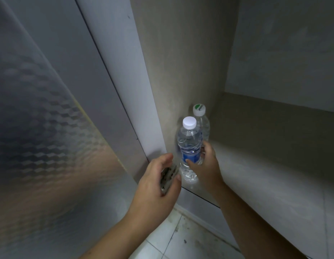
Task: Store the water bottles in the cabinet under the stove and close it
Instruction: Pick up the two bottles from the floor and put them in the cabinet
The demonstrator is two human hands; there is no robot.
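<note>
A clear water bottle (189, 144) with a white cap and a blue label stands upright on the cabinet floor (265, 184), close to the left inner wall. My right hand (204, 165) is wrapped around its lower half. Right behind it stands a second clear bottle (203, 126) with a white and green cap, tucked into the back left corner. My left hand (158, 182) is just outside the cabinet's front left corner, fingers curled over the metal door hinge (168, 177).
The open cabinet door (41, 118), with a shiny patterned surface, swings out on the left. A raised step (274, 113) runs along the back of the cabinet. White floor tiles (181, 240) lie below the cabinet's front edge.
</note>
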